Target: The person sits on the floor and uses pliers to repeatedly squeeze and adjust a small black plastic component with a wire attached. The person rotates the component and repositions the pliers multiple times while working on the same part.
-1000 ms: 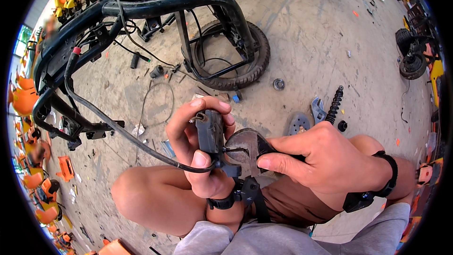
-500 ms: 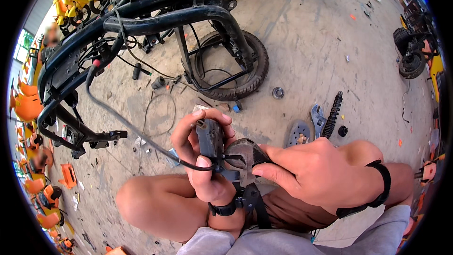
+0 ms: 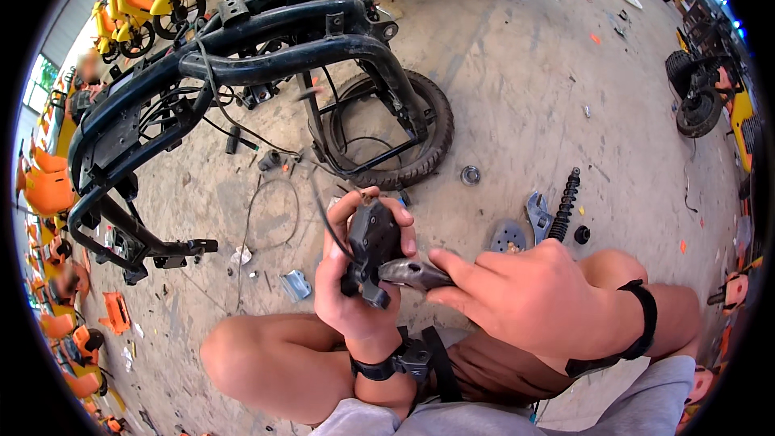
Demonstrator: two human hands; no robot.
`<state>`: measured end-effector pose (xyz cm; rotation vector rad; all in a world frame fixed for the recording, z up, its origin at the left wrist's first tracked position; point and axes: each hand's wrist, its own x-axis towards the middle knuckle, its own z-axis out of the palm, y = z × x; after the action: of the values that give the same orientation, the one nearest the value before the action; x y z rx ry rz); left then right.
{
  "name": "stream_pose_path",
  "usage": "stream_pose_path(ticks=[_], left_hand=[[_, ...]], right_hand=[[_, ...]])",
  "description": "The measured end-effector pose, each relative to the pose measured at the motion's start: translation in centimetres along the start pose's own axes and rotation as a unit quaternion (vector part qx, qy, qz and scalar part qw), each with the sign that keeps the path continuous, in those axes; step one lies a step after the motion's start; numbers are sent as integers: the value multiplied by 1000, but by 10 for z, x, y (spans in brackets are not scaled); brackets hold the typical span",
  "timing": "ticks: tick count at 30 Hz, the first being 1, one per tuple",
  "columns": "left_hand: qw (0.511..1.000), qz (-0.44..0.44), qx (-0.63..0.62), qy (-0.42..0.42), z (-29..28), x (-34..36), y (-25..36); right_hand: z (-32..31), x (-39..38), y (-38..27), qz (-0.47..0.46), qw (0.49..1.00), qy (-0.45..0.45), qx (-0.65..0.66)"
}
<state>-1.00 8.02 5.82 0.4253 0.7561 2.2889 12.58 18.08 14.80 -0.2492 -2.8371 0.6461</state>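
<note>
Two hands on one black brake-lever unit above the knees

Big picture first: a stripped black scooter frame (image 3: 242, 73) lies on its side across the upper left of the concrete floor (image 3: 525, 73), and a black tyre (image 3: 391, 133) sits just behind its tubes. Yellow and orange scooters (image 3: 145, 8) line the far left edge.

Down to the action. The left hand (image 3: 355, 274) has its fingers curled around a black brake-lever housing (image 3: 373, 238), thumb up the near side, fingertips wrapped over the top. The housing stands nearly upright, long axis running from the wrist up and away toward the tyre. A thin black cable (image 3: 323, 218) leaves it on the left and arcs upward. The right hand (image 3: 533, 299) reaches in from the right, thumb and forefinger pinching the grey lever blade (image 3: 412, 273), which points sideways, lying almost flat toward the right. The whole unit hovers above the bare knees, clear of the floor.

Small stuff beyond: a black coil shock absorber (image 3: 565, 206) lies at a slant, a wrench (image 3: 538, 211) just beside it, a grey round disc (image 3: 508, 236) close by, and a bearing ring (image 3: 471, 174) near the tyre.
</note>
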Motion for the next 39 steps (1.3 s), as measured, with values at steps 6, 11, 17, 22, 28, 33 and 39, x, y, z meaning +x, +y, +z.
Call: stream_pose_path(ticks=[6,11,17,22,28,33,39], left_hand=[[989,120,76,38,4,-2,0],[987,131,89,25,-1,0,3],[987,127,93,-10,-3,0,3],[982,136,129,-6,-2,0,3],[972,162,167,20,3,-4,5],[964,180,194,16,2,-4,4],[959,179,217,30,4,-7,4]], right_hand=[[-6,8,6,156,935,-114,298],[-6,12,6,179,920,-138,319],[-5,12,3,171,924,-136,314],[-4,10,1,148,943,-101,282],[1,8,-1,118,964,-55,232],[1,8,0,108,967,-58,221],[3,7,2,101,969,-61,217]])
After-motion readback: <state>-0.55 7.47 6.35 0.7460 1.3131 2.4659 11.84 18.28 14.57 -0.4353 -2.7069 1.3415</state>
